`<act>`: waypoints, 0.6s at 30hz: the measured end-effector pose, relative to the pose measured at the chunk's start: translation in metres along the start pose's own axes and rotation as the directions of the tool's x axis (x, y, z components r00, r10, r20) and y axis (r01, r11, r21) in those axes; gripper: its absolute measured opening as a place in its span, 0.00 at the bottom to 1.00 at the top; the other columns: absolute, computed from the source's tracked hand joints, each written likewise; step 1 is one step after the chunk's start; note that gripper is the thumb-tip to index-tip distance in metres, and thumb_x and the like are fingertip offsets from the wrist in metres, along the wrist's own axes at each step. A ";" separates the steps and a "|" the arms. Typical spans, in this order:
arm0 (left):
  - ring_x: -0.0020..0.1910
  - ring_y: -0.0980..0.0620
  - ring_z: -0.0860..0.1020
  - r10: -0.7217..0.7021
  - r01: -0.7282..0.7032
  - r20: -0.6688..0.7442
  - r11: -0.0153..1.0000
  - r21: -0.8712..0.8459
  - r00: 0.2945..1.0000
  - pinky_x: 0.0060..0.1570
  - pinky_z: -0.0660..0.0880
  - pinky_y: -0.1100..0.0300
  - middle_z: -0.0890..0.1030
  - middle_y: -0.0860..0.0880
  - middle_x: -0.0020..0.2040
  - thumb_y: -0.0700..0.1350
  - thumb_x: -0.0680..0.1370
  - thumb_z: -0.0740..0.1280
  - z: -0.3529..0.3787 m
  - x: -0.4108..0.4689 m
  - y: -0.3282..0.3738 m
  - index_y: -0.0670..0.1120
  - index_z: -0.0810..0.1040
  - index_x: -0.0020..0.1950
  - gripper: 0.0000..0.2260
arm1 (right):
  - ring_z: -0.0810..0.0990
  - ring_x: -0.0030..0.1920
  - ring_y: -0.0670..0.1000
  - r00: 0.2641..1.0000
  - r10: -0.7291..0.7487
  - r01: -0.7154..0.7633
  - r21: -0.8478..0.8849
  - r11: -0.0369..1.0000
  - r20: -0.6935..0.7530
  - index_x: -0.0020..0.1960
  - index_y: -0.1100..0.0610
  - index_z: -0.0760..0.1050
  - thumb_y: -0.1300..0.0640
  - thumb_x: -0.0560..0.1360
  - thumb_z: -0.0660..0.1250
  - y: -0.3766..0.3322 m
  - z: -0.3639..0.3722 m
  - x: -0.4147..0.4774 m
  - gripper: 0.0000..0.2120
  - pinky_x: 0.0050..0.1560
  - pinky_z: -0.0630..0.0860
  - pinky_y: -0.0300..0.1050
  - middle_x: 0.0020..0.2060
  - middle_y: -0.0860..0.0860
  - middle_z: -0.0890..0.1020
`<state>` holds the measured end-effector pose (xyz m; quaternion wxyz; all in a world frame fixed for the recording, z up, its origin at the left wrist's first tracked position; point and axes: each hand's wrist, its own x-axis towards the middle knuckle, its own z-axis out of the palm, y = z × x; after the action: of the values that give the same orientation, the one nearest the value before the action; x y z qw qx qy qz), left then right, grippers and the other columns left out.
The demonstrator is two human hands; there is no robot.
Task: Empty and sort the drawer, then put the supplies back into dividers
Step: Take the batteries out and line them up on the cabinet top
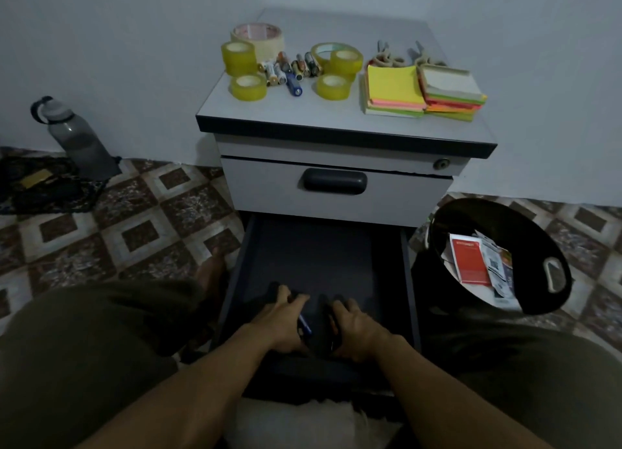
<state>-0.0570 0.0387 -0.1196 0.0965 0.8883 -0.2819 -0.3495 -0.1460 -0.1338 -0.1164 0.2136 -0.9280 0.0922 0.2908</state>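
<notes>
Both your hands reach into the front of the open lower drawer (319,253). Your left hand (281,320) curls its fingers round a blue pen (305,326), while your right hand (356,327) bends over something dark, its grip impossible to tell in the gloom. Tape rolls (247,86), batteries (289,68) and sticky notes (393,90) lie grouped on the cabinet top (336,122).

Head camera, sole view: is looking forward and down from the person's head, sitting close above the open dark-grey metal drawer (316,256), with the pale grey dark-edged cabinet (303,120) standing just beyond.
</notes>
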 end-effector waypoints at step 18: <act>0.61 0.50 0.74 0.074 -0.107 -0.244 0.987 -0.122 0.967 0.60 0.71 0.59 0.71 0.51 0.61 0.46 0.72 0.72 -0.004 0.011 -0.018 0.56 0.73 0.68 0.24 | 0.74 0.64 0.56 0.982 0.020 0.031 0.263 0.964 -0.190 0.73 0.56 0.67 0.62 0.71 0.71 0.011 0.009 0.013 0.32 0.69 0.69 0.41 0.66 0.54 0.63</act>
<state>-0.0395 0.0473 -0.1298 0.2053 0.9015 -0.2844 -0.2535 -0.1430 -0.1400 -0.1340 0.3267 -0.9150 0.1478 0.1849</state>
